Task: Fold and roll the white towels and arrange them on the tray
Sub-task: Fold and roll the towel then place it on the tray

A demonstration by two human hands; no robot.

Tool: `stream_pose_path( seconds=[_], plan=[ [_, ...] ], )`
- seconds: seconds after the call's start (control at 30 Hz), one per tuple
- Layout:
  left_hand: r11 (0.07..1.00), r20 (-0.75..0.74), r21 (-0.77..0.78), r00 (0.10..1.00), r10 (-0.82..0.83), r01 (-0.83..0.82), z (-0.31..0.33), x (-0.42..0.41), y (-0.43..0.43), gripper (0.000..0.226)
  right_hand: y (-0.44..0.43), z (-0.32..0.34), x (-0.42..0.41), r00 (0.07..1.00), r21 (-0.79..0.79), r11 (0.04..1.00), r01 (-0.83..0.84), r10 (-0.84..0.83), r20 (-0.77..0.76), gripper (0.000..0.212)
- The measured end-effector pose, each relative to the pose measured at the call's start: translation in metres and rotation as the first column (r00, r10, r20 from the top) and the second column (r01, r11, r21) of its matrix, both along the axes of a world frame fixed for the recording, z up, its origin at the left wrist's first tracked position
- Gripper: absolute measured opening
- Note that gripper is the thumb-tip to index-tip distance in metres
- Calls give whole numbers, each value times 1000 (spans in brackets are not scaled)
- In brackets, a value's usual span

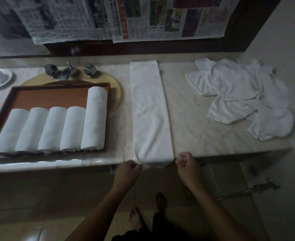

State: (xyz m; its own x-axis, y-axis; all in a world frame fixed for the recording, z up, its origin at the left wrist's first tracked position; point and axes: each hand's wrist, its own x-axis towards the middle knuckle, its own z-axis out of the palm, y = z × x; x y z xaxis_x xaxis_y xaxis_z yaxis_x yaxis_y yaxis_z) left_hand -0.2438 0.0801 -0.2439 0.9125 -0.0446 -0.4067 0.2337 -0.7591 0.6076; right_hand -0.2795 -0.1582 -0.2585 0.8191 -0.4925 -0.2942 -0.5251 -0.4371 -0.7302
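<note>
Folded towel [150, 110] lies in 1 long strip across the table [191, 119], near end at the edge, likely for rolling. Left hand [128, 168] pinches its near corner; right hand [186, 162] curled at the other, grip unclear. 5 rolled towels [65, 129] on the tray [56, 96].
</note>
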Motion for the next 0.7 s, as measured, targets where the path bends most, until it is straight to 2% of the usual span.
stream_pose_path(
  seconds=[0.07,0.17,0.23,0.33,0.4,0.47,0.57,0.63,0.7],
  plan=[
    [997,142,72,990,8,-18,11,8,-3,24,-2,13,20,998,-78,996,-41,44,37,28],
    [999,400,3,916,28,-32,25,28,-18,11,2,24,50,978,-219,960,-175,196,77,38],
    [999,504,4,863,-43,47,24,47,-32,18,12,23,70,936,-323,898,-298,342,87,45],
    [942,407,208,852,-330,265,-2,65,-37,46,26,10,91,805,-494,681,-541,588,-71,55],
    [858,289,366,833,-472,360,-24,71,-26,58,20,-7,98,750,-538,570,-621,632,-197,58],
    [842,281,437,841,-461,316,-35,73,-12,63,1,-16,101,794,-584,578,-570,570,-211,60],
    [894,357,408,868,-344,186,-30,86,-16,64,-16,-21,117,886,-587,676,-445,430,-176,60],
    [904,386,364,847,-367,225,-25,99,-36,64,-6,-16,131,877,-585,679,-444,462,-129,61],
    [889,367,342,827,-426,305,-24,116,-56,65,7,-16,146,809,-603,601,-524,573,-131,62]
  ],
)
